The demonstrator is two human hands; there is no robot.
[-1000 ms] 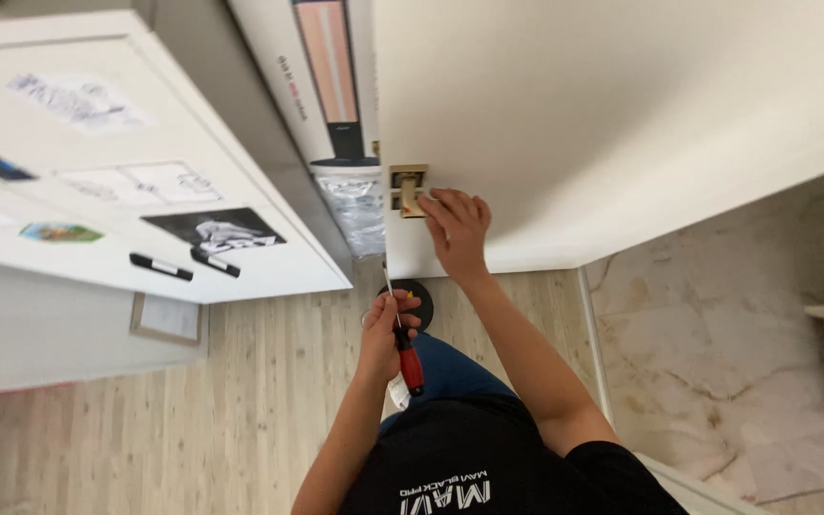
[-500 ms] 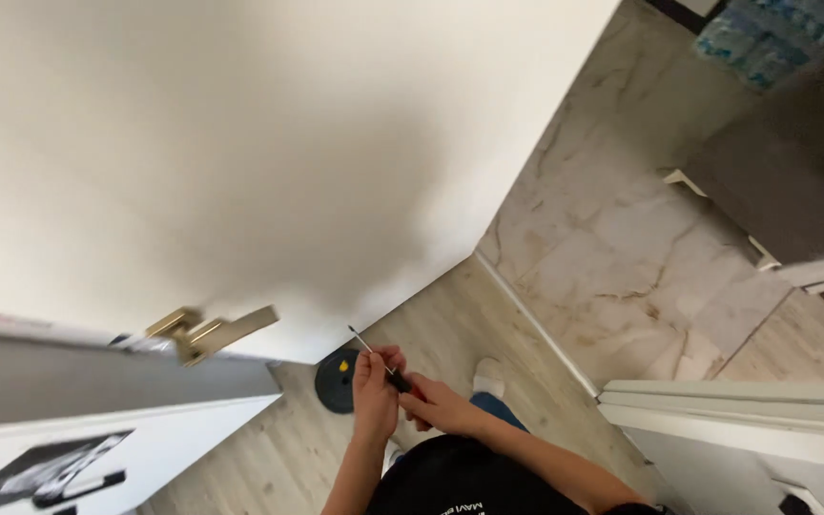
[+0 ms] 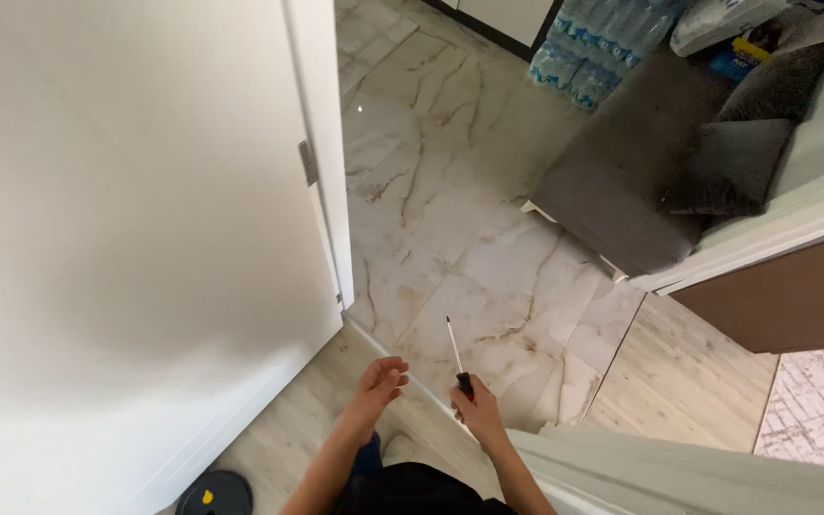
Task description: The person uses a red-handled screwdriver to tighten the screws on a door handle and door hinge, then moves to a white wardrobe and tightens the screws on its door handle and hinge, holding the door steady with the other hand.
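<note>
The screwdriver (image 3: 457, 357) is slim — a thin pale metal shaft running into a dark handle with a touch of red; the right hand (image 3: 478, 412) grips that handle, fingers curled tight around it, above the pale wood floor (image 3: 288, 429); its long axis stands nearly upright in the view, tip up and leaning slightly left, toward the marble tiles (image 3: 450, 210); the left hand (image 3: 377, 384) hovers just beside it, empty, fingers loosely bent and lightly spread; the white door (image 3: 126, 238) fills the left, its hinged edge (image 3: 309, 162) near — open tile lies ahead; a grey sofa (image 3: 641, 181) sits well apart to the right.
</note>
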